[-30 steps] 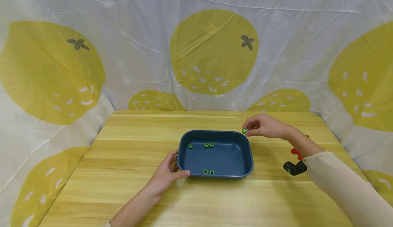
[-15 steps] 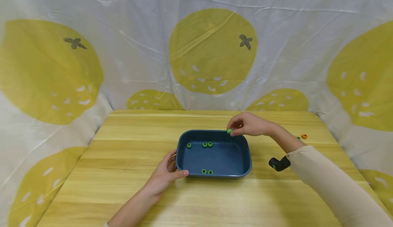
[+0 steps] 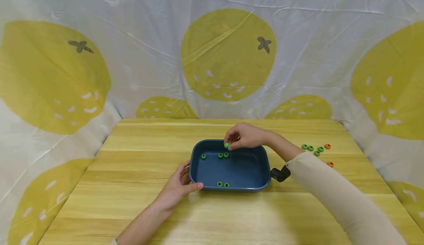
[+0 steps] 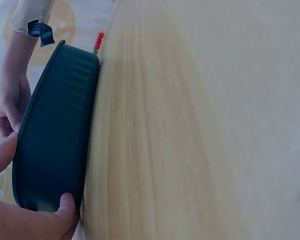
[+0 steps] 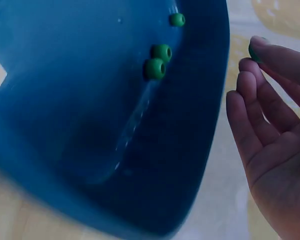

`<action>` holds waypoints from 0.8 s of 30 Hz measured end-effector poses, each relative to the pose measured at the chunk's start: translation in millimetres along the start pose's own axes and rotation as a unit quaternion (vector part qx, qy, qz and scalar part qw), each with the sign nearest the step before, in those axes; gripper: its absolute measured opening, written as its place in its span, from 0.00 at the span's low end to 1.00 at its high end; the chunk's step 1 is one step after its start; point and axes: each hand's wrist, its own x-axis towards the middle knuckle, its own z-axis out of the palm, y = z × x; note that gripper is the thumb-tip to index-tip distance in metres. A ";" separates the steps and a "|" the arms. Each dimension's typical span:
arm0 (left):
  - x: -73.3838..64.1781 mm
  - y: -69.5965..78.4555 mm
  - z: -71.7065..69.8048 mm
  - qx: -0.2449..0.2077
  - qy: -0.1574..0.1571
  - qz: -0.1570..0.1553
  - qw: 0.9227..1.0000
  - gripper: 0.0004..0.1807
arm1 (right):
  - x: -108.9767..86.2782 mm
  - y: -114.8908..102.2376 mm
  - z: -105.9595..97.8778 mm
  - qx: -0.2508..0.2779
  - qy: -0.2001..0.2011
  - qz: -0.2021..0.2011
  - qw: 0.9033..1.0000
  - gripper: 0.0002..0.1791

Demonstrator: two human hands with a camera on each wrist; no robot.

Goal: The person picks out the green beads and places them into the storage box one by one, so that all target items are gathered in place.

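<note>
A dark blue rectangular basin (image 3: 232, 169) stands on the table. My left hand (image 3: 177, 186) holds its left end, thumb over the near rim and fingers along the outer wall; the left wrist view shows that grip on the basin wall (image 4: 57, 120). Between thumb and fingertips, my right hand (image 3: 246, 136) pinches a green bead (image 3: 226, 145) above the far rim. In the right wrist view, fingers mostly hide this bead (image 5: 253, 52). Inside the basin, several green beads lie apart from each other or in pairs, such as one bead (image 3: 203, 156) near the left wall.
Right of the basin lie several green beads (image 3: 310, 148) and orange beads (image 3: 327, 146), partly behind the right sleeve (image 3: 331, 190). A black device (image 3: 279, 173) shows at that forearm. Red beads (image 4: 98, 41) appear beyond the basin. A lemon-print cloth (image 3: 228, 53) hangs behind the wooden table (image 3: 159, 134).
My right hand has moved left with the green bead, from beside the basin's far right corner to over its far rim. More beads at the right are uncovered. My left hand keeps its hold.
</note>
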 end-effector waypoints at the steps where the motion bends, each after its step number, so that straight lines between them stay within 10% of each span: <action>1: -0.2 0.4 -0.1 -0.001 -0.002 0.000 1.000 0.48 | 3.9 -1.4 1.2 -0.002 -0.002 -0.005 1.000 0.08; 12: -0.9 1.2 -0.3 0.000 -0.014 0.005 1.000 0.48 | 28.4 -5.2 6.0 -0.004 0.015 -0.011 1.000 0.13; 24: 0.8 -0.4 -1.5 -0.008 -0.011 0.003 1.000 0.48 | 9.8 5.5 0.8 0.003 0.033 0.005 0.999 0.13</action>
